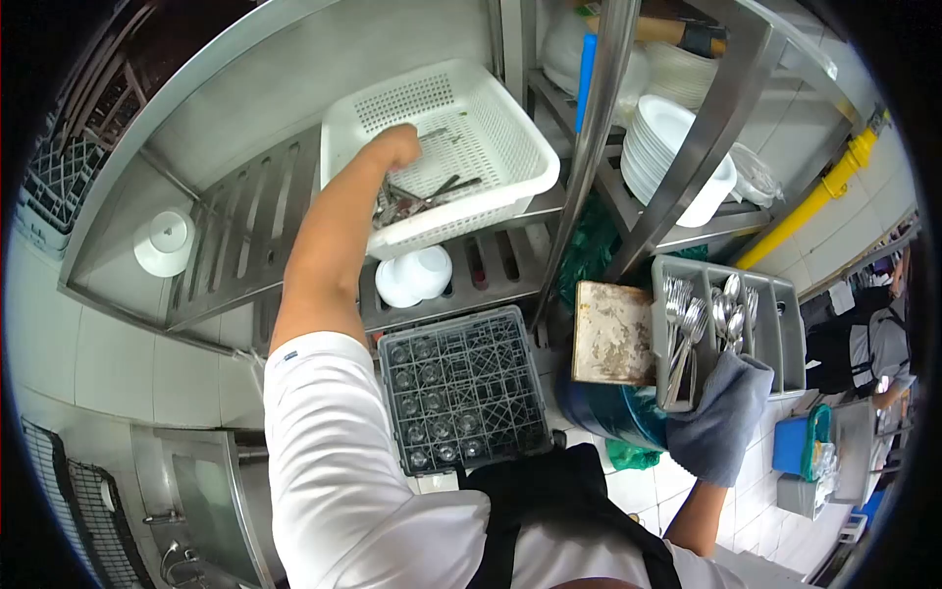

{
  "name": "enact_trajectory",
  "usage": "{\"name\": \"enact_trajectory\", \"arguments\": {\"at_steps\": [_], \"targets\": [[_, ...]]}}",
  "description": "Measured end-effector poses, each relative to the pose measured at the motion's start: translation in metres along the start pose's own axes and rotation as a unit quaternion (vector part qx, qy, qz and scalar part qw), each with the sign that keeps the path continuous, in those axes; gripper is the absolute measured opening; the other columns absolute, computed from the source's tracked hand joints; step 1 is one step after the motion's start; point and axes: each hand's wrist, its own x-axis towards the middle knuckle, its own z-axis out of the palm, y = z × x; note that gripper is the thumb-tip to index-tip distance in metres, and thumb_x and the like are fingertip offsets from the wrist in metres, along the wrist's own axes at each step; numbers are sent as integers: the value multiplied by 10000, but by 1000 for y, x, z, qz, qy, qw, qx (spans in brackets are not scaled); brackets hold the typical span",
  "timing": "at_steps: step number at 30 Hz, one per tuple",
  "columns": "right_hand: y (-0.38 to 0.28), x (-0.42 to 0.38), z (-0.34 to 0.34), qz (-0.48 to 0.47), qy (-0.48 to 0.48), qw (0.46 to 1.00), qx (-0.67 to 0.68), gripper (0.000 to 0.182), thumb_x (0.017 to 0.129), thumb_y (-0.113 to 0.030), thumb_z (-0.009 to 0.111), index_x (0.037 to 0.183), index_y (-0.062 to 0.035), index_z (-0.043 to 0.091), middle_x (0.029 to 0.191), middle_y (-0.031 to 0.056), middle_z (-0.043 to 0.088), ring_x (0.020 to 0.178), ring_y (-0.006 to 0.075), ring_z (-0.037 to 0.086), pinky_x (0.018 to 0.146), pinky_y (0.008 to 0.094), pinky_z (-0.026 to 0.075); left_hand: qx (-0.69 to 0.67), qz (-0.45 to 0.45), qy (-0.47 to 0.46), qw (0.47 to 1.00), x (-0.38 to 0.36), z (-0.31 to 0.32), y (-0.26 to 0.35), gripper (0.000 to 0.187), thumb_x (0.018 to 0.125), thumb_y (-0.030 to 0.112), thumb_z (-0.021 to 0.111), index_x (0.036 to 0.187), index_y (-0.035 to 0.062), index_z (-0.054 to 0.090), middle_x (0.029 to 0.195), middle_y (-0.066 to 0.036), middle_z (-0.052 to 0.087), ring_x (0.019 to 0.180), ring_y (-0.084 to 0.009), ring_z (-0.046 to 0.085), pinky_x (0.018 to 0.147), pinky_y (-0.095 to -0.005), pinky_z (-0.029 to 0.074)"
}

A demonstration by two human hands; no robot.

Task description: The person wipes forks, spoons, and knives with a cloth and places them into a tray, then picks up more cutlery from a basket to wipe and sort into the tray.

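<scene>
Draw loose cutlery (424, 202) by the handles from the near side of the white basket (512, 128). Reach in with left hand (397, 147) curled, impossible to tell on what. Position right hand well apart, under gray cloth (723, 417), grip hidden, at the divided tray (788, 344).

Right hand hidden by grey cloth (721, 417), grasp of left hand (398, 147) unclear, black apron (549, 483) cut off below

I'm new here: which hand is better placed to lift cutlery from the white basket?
Left hand, probably: it's over the perforated basket, near its cutlery. The right hand is hidden under a cloth by the cutlery tray.
</scene>
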Motion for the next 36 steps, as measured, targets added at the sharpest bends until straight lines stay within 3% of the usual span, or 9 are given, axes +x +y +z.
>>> {"name": "enact_trajectory", "arguments": {"at_steps": [4,6,13,19,23,25,29,31,36], "targets": [[-7,13,5,137,8,987,-88,366,814,-269,580,1075,-15,553,1062,184,584,1038,313,561,922,351,420,27,-25,23,999,-1,15,7,320,728,20,554,1018,-61,662,1116,-266,626,1013,-361,634,822,-395,515],[82,47,18,-143,-18,986,-83,400,807,-279,597,1101,-15,535,1049,174,582,1019,299,565,913,344,423,48,-4,43,998,16,34,-4,319,750,25,555,1044,-47,655,1129,-255,624,1032,-354,626,843,-401,508],[76,62,27,2,-8,1000,11,418,794,-269,664,1106,-23,534,1041,148,568,1001,259,555,892,324,430,72,192,124,971,-6,6,-15,193,735,-12,535,846,73,668,996,-160,637,970,-328,597,830,-388,475],[58,46,19,-130,-4,986,-102,464,753,-276,713,1111,-33,545,1033,154,587,981,265,570,894,325,436,26,264,77,961,-46,10,-33,150,748,14,533,805,52,667,978,-168,636,898,-350,603,801,-375,485],[69,63,15,-51,-62,994,-70,631,639,-289,779,1139,-17,509,1053,154,573,1014,272,559,907,322,430,68,12,105,992,-46,15,-43,201,782,164,621,851,-22,656,906,-201,654,773,-359,630,702,-429,513],[64,49,16,-195,-11,966,-171,427,788,-261,665,1118,-31,521,1028,124,572,985,236,552,894,312,430,-69,-182,-27,981,-71,-3,-8,387,792,318,660,869,-61,660,888,-190,671,711,-303,643,624,-433,512],[47,49,14,-71,-33,993,-87,412,804,-284,656,1117,-44,537,1047,129,587,1001,239,564,893,325,436,-204,-184,-53,960,-54,24,-1,492,727,431,739,795,-51,672,764,-133,653,667,-201,609,465,-357,445],[45,48,14,-67,-40,993,-84,687,592,-289,798,1137,-6,490,1063,155,562,1024,265,546,911,310,421,-213,-140,-67,965,-44,25,5,380,738,357,742,767,-18,691,691,-104,635,600,-173,574,463,-321,423],[48,53,19,-38,-15,996,-77,509,715,-258,744,1101,-10,523,1017,144,578,980,257,566,883,317,439,-360,-39,29,932,-11,27,-20,211,864,201,660,871,-10,646,795,-105,669,644,-177,611,567,-320,482]]}}
